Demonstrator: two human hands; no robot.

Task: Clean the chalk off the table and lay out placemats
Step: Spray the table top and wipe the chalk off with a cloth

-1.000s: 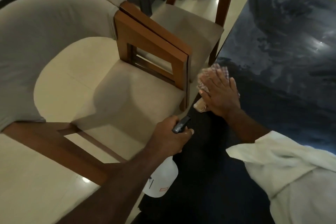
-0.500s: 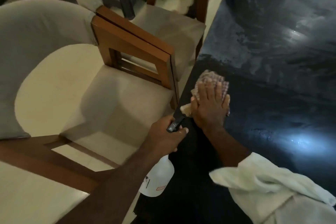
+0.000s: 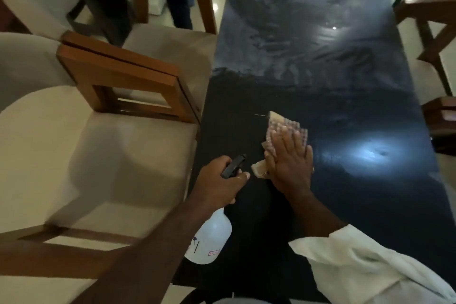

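The dark tabletop fills most of my view, its long axis running straight away from me. Its far half carries the chalk, a grey swirled haze that starts beyond a ragged line across the width. The near half looks dark and glossy, so I judge that part wiped. Cushioned chairs crowd the left edge, with a wooden armrest nearly against it. Another wooden chair stands off the far right corner.

The white spray bottle hangs over the near left edge of the tabletop. My left hand is curled round its neck, with the thumb beside the black trigger.

My right hand lies flat with the fingers straight and together, gripping nothing. It presses the checked cloth onto the tabletop a little left of centre. The cloth shows past the fingertips and beside the thumb.

The chalk lies ahead of the right hand, up the long axis, and that hand is the nearer one. I judge the next stroke should push forward, then sweep across the width. There is bare tabletop ahead and to the right, but a stroke that overshoots to the left would meet the chair arms. I see no placemats.
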